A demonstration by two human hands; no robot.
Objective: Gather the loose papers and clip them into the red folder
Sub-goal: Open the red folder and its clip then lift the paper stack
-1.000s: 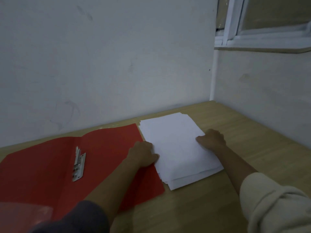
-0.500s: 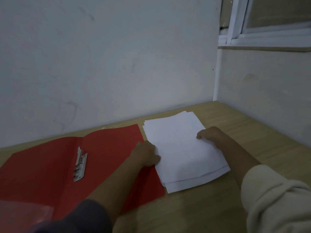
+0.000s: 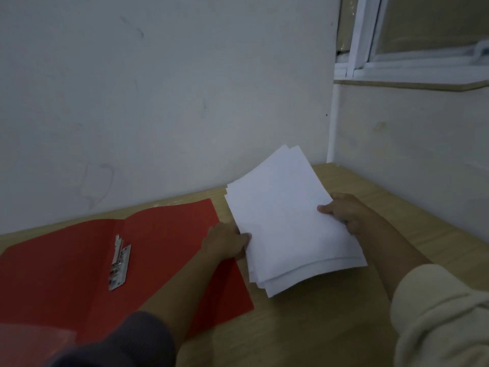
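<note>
**Papers lifted beside the open folder**

I see the red folder (image 3: pixel 158 260) lying open on the bench (image 3: pixel 304 327), only its metal clip (image 3: pixel 119 263) inside, no sheets. At the folder's right edge my left hand (image 3: pixel 225 243) pinches the paper stack (image 3: pixel 288 221); right of the folder, my right hand (image 3: pixel 344 211) grips the stack's far side, tilting it up.

white paper stack (image 3: pixel 288 221) tilted beside open red folder (image 3: pixel 79 263).

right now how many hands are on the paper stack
2. The left hand grips the paper stack at its left edge, over the red folder; the right hand grips its right edge. Fingers underneath are hidden.
</note>
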